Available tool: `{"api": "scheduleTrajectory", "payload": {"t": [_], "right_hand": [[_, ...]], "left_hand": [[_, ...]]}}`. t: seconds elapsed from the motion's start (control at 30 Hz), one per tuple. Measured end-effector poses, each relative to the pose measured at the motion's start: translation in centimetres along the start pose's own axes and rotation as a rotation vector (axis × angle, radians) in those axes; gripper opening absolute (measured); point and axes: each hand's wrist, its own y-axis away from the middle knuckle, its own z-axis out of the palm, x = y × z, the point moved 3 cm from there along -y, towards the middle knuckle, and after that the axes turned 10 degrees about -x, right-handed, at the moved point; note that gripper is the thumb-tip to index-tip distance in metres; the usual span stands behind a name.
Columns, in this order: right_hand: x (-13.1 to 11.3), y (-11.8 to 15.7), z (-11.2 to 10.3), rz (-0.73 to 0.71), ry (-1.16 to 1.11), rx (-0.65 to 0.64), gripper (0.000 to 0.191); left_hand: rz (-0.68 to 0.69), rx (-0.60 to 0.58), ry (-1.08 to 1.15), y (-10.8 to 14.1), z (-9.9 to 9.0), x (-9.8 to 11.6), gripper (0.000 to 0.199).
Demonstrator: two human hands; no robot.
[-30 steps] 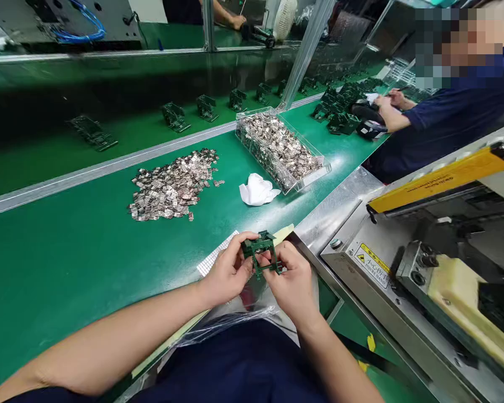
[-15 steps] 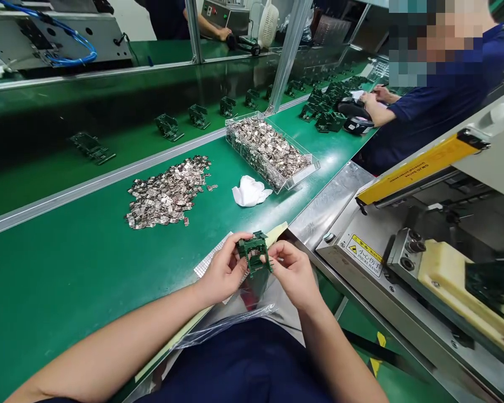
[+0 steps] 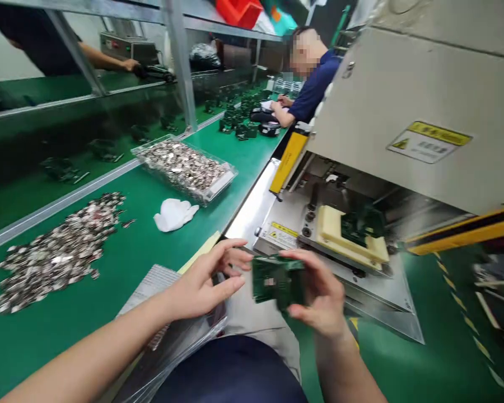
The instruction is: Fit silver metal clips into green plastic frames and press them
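Left hand (image 3: 197, 286): empty, fingers spread and apart from the thumb, just beside the near-left end of the green part; right hand (image 3: 324, 294): clamped on the green part (image 3: 273, 280), fingers over its top and thumb beneath; green part: held in the air in front of the wearer's lap, blurred, its finer details too smeared to tell.

Green worktop (image 3: 121, 252), to the left: one loose heap of small metal pieces (image 3: 63, 246); one clear tray (image 3: 222, 183), filled with similar pieces, farther off; one white bundle (image 3: 174, 215), cloth or glove, on the near side of the tray; one pale sheet (image 3: 145, 288), partly under the left forearm.

Machine (image 3: 424, 84), to the right: grey housing; one warning label (image 3: 430, 143); two yellow bars; one cream block (image 3: 331, 226) on a metal base, a dark green piece (image 3: 361, 225) seated in it.

Background: one person in a dark blue shirt (image 3: 315, 84), seated beside a cluster of green parts (image 3: 243, 118); another person's hand (image 3: 130, 65) beyond the metal frame.
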Motion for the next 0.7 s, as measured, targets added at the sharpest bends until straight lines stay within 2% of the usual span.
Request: {"api": "scheduleTrajectory", "payload": {"t": [0.1,0.13,0.2,0.27,0.37,0.47,0.57,0.63,0.7], "right_hand": [[-1.3,4.0,-7.6,-0.135,-0.005,0.618,0.049],[-1.8,5.3,-9.7,-0.184,0.018,0.786,0.042],[-2.5,7.3,-12.8,-0.187,0.104,0.986,0.029],[-2.6,8.5,-14.7,-0.076,0.18,1.05,0.023],[-2.2,8.7,-16.3,0.052,0.239,1.001,0.032],[-1.5,6.8,-17.5,0.093,0.335,0.894,0.048],[-0.8,3.6,-18.6,0.151,0.479,0.726,0.059],[-0.3,1.4,-19.0,0.243,0.602,0.509,0.06],[0.1,-0.2,-19.2,0.315,0.709,0.299,0.059]], "left_hand": [[0.156,-0.053,-0.176,-7.2,1.8,2.4,0.042],[0.217,-0.066,-0.25,-9.8,2.7,3.1,0.043],[0.304,-0.093,-0.369,-14.7,4.9,4.2,0.052],[0.304,-0.134,-0.418,-19.0,7.1,4.8,0.067],[0.206,-0.178,-0.358,-23.2,9.4,5.1,0.078],[0.146,-0.088,-0.142,-23.3,8.9,5.2,0.083],[0.144,0.041,0.044,-19.4,5.8,4.9,0.081],[0.103,0.079,0.04,-15.6,2.9,3.9,0.07],[-0.024,0.088,-0.027,-11.8,0.2,1.9,0.059]]}}
